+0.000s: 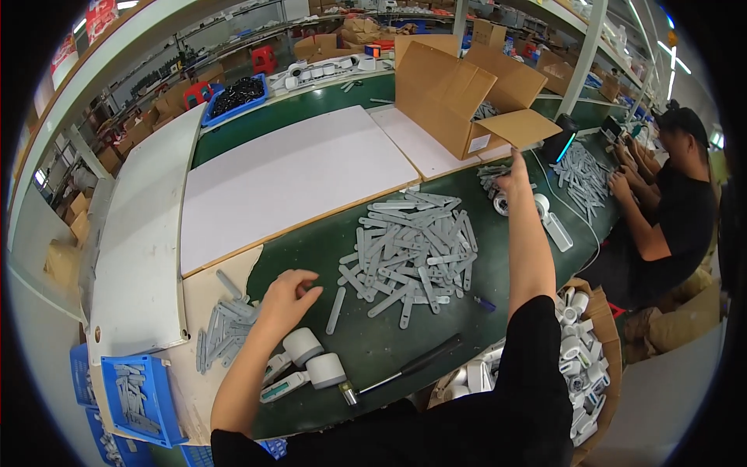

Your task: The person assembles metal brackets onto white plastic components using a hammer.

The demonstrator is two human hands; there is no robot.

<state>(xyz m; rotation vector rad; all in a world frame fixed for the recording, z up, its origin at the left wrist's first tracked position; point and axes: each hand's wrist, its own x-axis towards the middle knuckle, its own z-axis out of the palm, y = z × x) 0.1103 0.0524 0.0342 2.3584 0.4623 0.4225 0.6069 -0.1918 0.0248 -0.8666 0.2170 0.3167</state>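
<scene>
My left hand (289, 297) hovers over the green table with fingers loosely curled and thumb apart, nothing visible in it. Just right of it lies a single grey flat plastic strip (336, 310), beside a large loose heap of such strips (408, 253). My right arm is stretched far forward; its hand (513, 177) is at a small cluster of grey strips (489, 179) below the open cardboard box (440, 97). That hand's fingers are mostly hidden, so its grip is unclear. Below my left hand lie two white-and-grey devices with round heads (325, 370).
A hammer (401, 369) and a dark small tool (485, 303) lie near the front edge. More strips (226, 331) lie left, above a blue basket (144, 397). A carton of white parts (583, 366) stands right. A co-worker (681, 202) sits beyond, beside another strip heap (582, 177).
</scene>
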